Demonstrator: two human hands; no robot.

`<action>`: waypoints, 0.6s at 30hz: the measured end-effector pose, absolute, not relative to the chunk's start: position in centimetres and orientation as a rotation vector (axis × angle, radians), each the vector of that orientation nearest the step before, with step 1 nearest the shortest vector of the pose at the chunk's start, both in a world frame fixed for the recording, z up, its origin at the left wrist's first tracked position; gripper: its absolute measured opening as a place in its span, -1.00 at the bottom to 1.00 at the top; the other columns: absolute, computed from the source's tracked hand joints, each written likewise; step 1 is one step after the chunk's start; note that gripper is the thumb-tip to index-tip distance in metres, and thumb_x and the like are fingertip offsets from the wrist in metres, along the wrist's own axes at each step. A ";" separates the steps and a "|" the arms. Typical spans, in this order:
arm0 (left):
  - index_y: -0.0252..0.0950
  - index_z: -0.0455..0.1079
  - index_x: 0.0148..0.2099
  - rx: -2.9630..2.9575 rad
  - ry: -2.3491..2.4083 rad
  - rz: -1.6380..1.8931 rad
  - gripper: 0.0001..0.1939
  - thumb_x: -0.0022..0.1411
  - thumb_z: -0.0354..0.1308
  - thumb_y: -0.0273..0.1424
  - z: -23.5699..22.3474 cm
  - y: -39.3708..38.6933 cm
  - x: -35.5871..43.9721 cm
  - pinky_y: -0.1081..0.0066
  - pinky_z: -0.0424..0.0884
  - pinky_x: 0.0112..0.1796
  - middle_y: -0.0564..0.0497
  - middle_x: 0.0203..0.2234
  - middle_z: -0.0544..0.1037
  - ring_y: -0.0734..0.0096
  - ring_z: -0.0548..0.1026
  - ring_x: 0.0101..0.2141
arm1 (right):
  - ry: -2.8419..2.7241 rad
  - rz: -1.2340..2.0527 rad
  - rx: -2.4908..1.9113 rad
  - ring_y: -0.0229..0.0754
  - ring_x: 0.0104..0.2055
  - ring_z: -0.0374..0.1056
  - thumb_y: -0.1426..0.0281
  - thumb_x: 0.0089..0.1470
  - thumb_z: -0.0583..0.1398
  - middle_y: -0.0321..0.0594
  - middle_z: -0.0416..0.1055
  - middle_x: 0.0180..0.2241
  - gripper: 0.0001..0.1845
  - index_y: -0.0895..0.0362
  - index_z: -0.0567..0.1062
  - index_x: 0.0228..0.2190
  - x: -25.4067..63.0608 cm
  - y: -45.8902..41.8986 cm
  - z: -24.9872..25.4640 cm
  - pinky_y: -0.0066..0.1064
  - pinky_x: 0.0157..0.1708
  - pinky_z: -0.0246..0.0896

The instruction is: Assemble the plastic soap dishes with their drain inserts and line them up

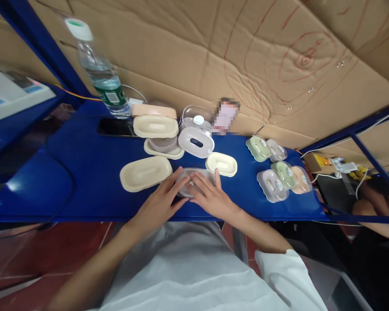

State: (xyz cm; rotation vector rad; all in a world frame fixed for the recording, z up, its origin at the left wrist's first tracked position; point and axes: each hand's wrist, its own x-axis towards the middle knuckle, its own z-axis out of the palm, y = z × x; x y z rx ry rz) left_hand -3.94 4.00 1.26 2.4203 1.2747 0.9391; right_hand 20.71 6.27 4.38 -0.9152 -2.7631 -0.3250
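Close to the table's front edge lies a pale, oval soap box with a clear lid (183, 179), between my two hands. My left hand (165, 194) wraps its left end, thumb at the near side and fingers stretched onto the lid. From the right, my right hand (210, 194) grips it too, its fingers spread across the top and the little finger lifted. The fingers partly cover the box. Left of it rests a cream oval tray (145, 173); a smaller cream oval piece (221, 164) sits just beyond my right hand. Behind stands a lavender oval piece with a slot (196, 142).
Cream trays (155, 126) are stacked at the back, near clear lids (197, 113). Several lidded soap boxes (272, 185) stand at the right. A water bottle (105, 82) and a dark phone (115, 127) are at the back left. Cardboard (181, 52) walls the rear.
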 end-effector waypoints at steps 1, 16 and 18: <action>-0.06 0.01 0.61 2.428 1.261 0.960 -0.30 0.57 0.15 -0.27 1.3 4.0 -4.0 0.01 0.45 0.34 -0.21 0.54 0.18 -0.01 0.30 0.47 | -2.771 -0.281 -0.943 0.19 0.57 0.06 0.19 0.51 0.16 0.04 0.26 0.47 -0.46 0.04 0.37 0.40 21.1 6.0 4.6 0.51 0.50 -0.14; -0.16 0.34 0.43 2.557 1.136 0.916 -0.55 0.59 0.11 -0.26 1.6 3.9 -4.0 0.03 0.54 0.27 -0.22 0.42 0.37 0.04 0.53 0.28 | -2.161 -0.340 -1.807 0.38 0.58 -0.05 0.24 0.46 0.14 0.10 0.18 0.49 -0.40 0.06 0.35 0.43 34.1 13.0 7.8 0.38 0.42 0.11; -0.17 0.40 0.39 2.562 1.129 0.912 -0.59 0.59 0.11 -0.27 1.6 3.9 -4.0 0.03 0.54 0.26 -0.21 0.40 0.40 0.05 0.54 0.27 | -2.142 -0.322 -1.839 0.39 0.57 -0.03 0.25 0.44 0.13 0.12 0.20 0.48 -0.40 0.06 0.37 0.42 34.5 15.1 6.7 0.41 0.39 0.12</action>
